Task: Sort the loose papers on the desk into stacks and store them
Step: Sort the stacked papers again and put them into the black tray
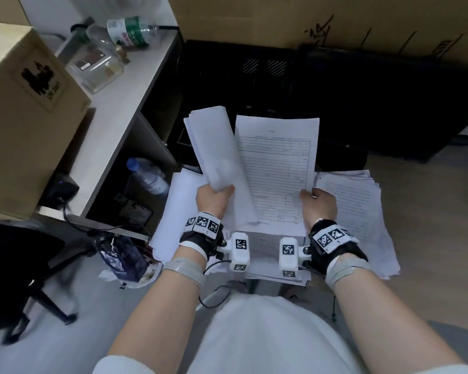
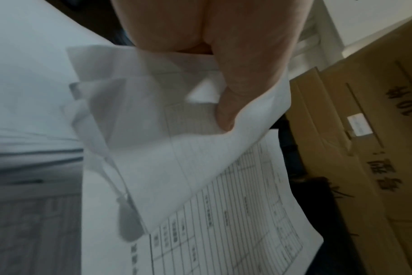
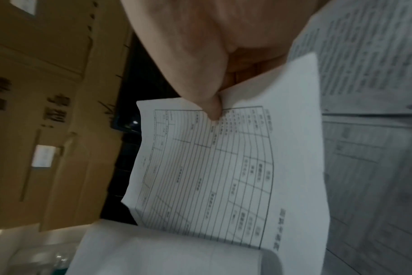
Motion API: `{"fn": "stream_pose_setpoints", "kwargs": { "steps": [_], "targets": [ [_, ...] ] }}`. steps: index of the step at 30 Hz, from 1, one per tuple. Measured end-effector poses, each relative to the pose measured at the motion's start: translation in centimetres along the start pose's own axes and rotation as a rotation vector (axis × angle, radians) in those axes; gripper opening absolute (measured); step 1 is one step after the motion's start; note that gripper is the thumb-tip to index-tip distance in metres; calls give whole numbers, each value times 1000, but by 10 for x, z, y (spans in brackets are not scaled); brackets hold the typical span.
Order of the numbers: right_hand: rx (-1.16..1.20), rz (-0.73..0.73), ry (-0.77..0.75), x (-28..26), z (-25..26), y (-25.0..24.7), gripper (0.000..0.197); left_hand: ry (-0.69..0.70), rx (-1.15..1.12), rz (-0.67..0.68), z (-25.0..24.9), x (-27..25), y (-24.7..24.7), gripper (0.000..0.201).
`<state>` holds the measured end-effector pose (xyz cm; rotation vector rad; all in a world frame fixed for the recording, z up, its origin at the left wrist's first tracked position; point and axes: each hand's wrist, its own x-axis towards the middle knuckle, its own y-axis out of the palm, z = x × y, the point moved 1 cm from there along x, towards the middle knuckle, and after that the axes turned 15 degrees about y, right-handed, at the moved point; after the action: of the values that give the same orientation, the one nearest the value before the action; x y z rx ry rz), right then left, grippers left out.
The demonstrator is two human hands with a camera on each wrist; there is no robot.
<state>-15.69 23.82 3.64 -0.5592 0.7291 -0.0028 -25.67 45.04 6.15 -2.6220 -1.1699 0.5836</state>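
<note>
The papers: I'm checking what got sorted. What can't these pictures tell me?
- Printed form: text too small and blurred in every view.
- Left hand: its bundle shows only blank backs.
- Right stack: print illegible, partly behind right hand.

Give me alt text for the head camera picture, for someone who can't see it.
Seen from above, a person's left hand grips a bundle of blank-backed sheets while the right hand pinches a printed form by its edge. Paper stacks lie beneath the hands, and a desk at left holds a cardboard box and bottles.
</note>
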Motion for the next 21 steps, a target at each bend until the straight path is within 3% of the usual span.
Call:
{"fn": "stream_pose_setpoints", "kwargs": {
  "steps": [7,12,15,19,21],
  "targets": [
    [-238,-65,324,0,-91,32,41,-147,192,68,83,-1,-22,34],
    [-284,-24,390,10,-119,47,43,-152,266,175,106,-8,-20,42],
    [-166,-24,392,17,-112,58,47,-123,255,211,106,-6,-16,45],
    [-76,-93,241,9,-94,58,65,-79,174,292,92,-6,-1,26],
    [4,7,155,0,-81,56,57,-27,202,326,85,-5,6,30]
  ]
}}
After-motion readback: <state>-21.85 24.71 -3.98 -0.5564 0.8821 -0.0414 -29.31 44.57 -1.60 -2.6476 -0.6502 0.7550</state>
